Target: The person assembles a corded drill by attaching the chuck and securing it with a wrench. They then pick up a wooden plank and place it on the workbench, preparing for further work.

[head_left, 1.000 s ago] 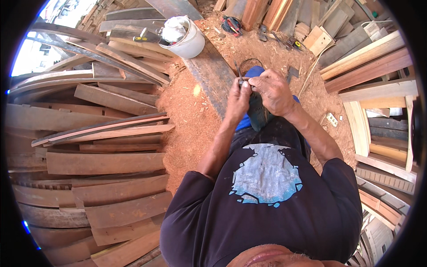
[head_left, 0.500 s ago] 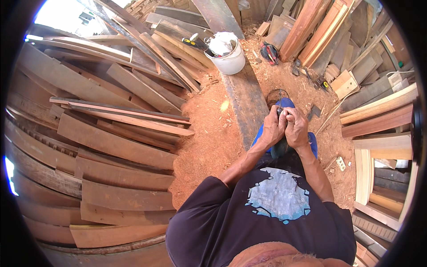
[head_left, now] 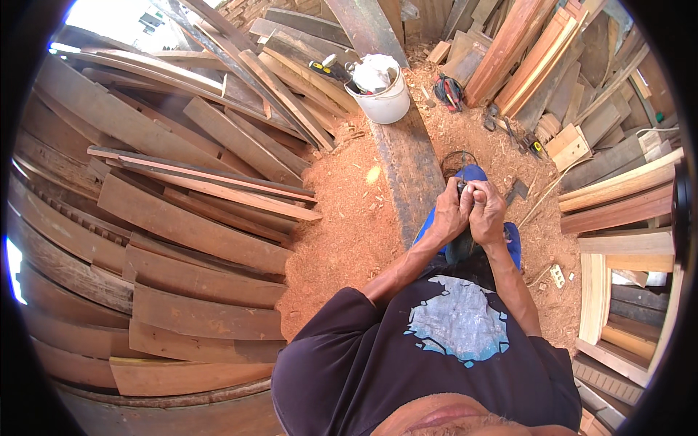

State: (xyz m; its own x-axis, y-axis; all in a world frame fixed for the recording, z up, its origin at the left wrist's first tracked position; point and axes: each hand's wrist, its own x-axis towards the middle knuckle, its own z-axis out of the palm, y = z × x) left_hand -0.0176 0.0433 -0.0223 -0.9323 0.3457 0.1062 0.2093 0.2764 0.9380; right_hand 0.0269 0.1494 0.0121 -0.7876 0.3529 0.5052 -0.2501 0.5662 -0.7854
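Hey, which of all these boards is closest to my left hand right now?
The long, worn dark board just left of your left hand, running beside it toward the white bucket; the stacked boards lie farther out.

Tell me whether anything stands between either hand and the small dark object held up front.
Nothing visible does: the left hand holds the small dark object, and the right hand sits close against the left, its exact contact hidden.

Brown planks (head_left: 203, 310) lie stacked along the left, beside reddish sawdust (head_left: 334, 251). A white bucket (head_left: 385, 109) holds a pale cloth (head_left: 373, 73). Farther right, a white power strip (head_left: 557, 276) lies on the sawdust.
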